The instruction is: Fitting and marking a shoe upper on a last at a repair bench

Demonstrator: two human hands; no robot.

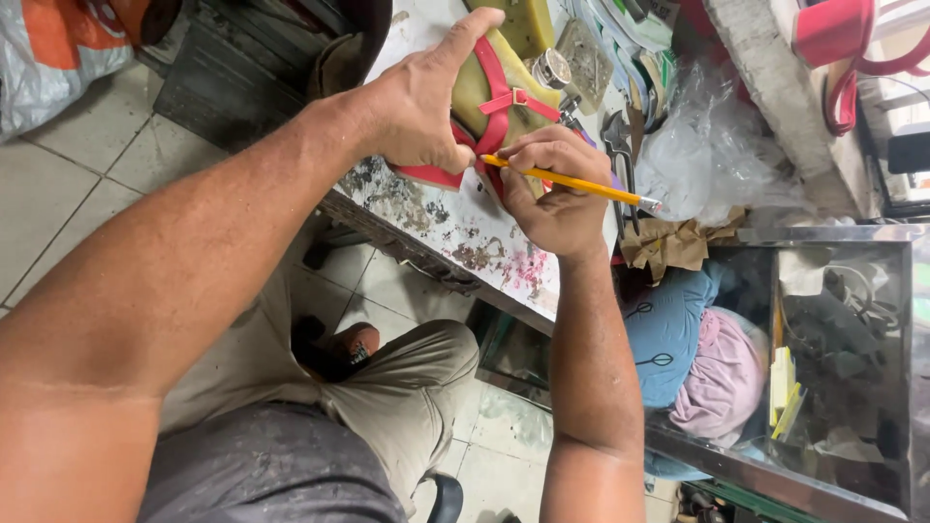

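Two bare forearms reach to a sandal on a stained counter [455, 228].

Left hand [417, 107] fingers clamp the red-strapped sandal [499, 97]; right hand [552, 189] fingers pinch a yellow pencil [572, 182], just beneath the sandal, long axis crossing it.

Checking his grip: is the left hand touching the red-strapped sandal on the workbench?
Touching. The head view shows the left hand clamped over the sandal, its fingers pressed along the yellowish sole beside the red straps.
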